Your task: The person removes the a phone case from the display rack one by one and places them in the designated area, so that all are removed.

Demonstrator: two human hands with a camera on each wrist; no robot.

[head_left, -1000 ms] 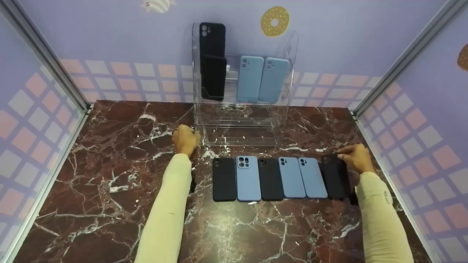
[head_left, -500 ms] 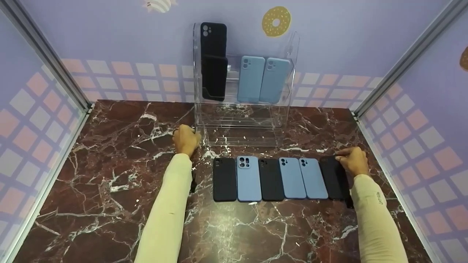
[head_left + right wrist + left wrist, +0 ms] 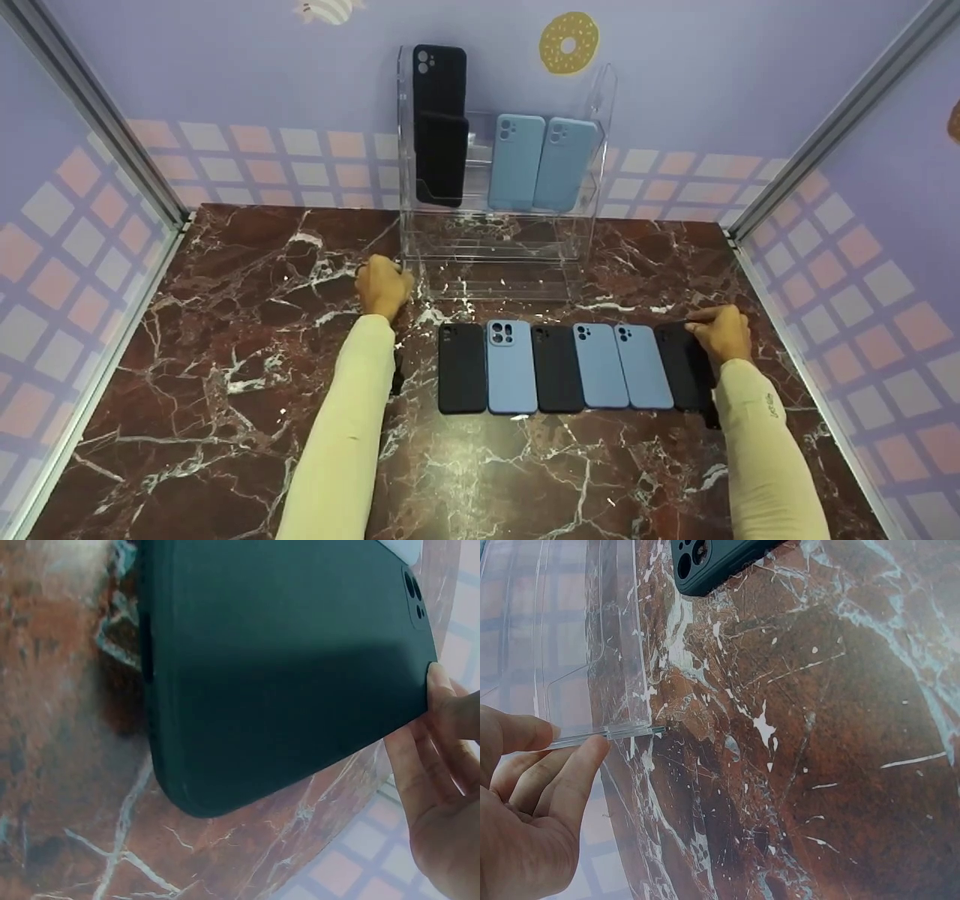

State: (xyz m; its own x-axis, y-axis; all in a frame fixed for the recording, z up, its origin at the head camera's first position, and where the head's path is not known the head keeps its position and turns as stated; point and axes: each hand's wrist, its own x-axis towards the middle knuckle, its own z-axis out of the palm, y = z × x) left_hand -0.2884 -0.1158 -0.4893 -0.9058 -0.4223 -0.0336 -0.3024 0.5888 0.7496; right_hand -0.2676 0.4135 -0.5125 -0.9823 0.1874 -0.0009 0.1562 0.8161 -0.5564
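Note:
At the right end of a row, my right hand (image 3: pixel 724 334) holds a black phone case (image 3: pixel 679 367) by its upper right corner. In the right wrist view, the thumb lies on that case's edge (image 3: pixel 300 667) with the fingers behind it. My left hand (image 3: pixel 540 802) pinches the thin edge of a clear acrylic stand (image 3: pixel 607 733) at its lower left side. To the left of the held case lie two light blue cases (image 3: pixel 645 367) (image 3: pixel 601 367), a black case (image 3: pixel 557 369), a blue case with a larger camera plate (image 3: pixel 511 375), and another black case (image 3: pixel 461 369).
Two black cases (image 3: pixel 440 161) overlap on the stand's left side, one behind the other. Two light blue cases (image 3: pixel 517 161) (image 3: pixel 565 165) lean on its right. The marbled tabletop (image 3: pixel 225 420) is bounded by purple patterned walls (image 3: pixel 675 90).
My right hand has shifted slightly left with the black case, whose upper end now sits closer to the neighbouring blue case. My left hand stays at the stand's edge.

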